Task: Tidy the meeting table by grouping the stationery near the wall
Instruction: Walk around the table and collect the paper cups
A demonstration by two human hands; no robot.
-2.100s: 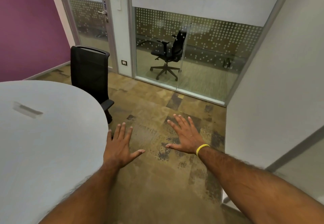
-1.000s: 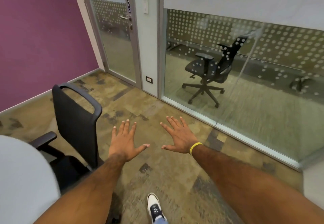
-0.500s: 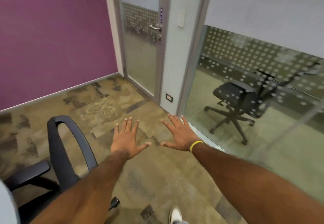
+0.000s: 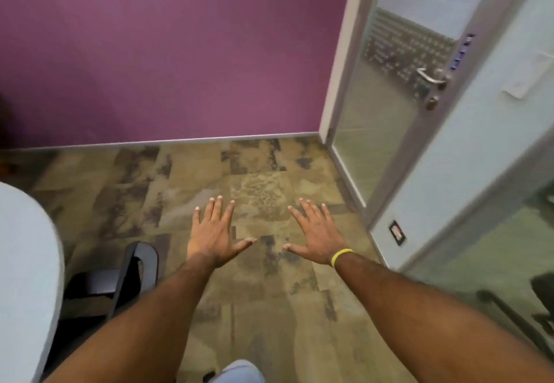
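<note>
Pale grey laminate is all that shows of the meeting table (image 4: 27, 277): one rounded end at the near left edge of the view, and the part in view is bare. No stationery can be seen anywhere, so where the pens, pads or the like lie cannot be told from this view; they are presumably on the part of the table out of shot to the left. Just right of the table end a black chair (image 4: 132, 277) stands tucked close, its curved back rising beside the tabletop.

Both hands hang in the air over the floor, well apart from the table and holding nothing. The left hand (image 4: 214, 237) is spread flat, palm down, fingers straight and thumb out to the right. The right hand (image 4: 319, 234) mirrors it, thumb pointing left, with a yellow band (image 4: 341, 256) on the wrist. The two thumbs are near each other but do not touch.

Beyond the hands a patchy brown carpet (image 4: 254, 178) runs to a purple wall (image 4: 180, 52) at the far side, and a glass door (image 4: 389, 112) with a metal handle stands at the far right.

As a judgement, the tidying proper is not yet in hand: this reads as the walk round the table, with nothing gathered. The next move calls for turning left to bring the tabletop into view, finding the loose items, and closing a hand on the first of them. Which wall is meant cannot be told from here.
</note>
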